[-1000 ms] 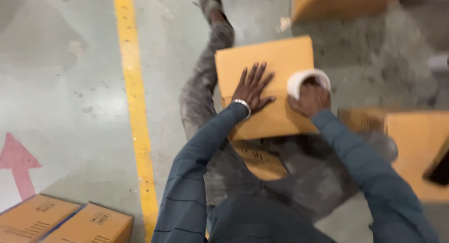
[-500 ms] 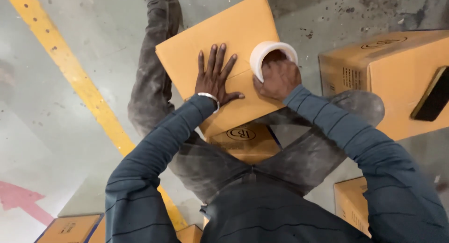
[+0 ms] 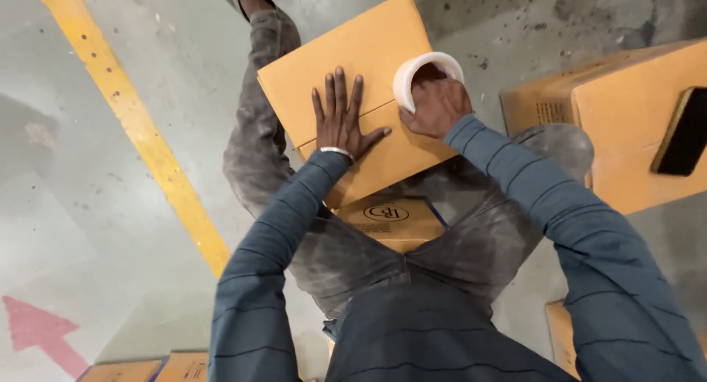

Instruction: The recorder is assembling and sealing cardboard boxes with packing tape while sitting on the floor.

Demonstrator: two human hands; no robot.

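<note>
A brown cardboard box (image 3: pixel 353 51) rests on my legs between my knees, its top flaps closed. My left hand (image 3: pixel 341 115) lies flat on the box top with its fingers spread, pressing beside the flap seam. My right hand (image 3: pixel 436 107) grips a white roll of tape (image 3: pixel 423 67) at the box's right edge, fingers inside the roll. A silver bracelet circles my left wrist. A second box (image 3: pixel 390 218) lies under the first, against my lap.
A larger cardboard box (image 3: pixel 626 124) stands to the right with a dark flat phone-like object (image 3: pixel 686 132) on top. A yellow floor line (image 3: pixel 132 117) runs diagonally at left. A pink arrow (image 3: pixel 37 334) and more boxes (image 3: pixel 155 367) lie at bottom left.
The view has swung and settled, so the box sits a little higher in frame. Both hands keep their hold; the tape roll has shifted slightly up along the box's right edge.
</note>
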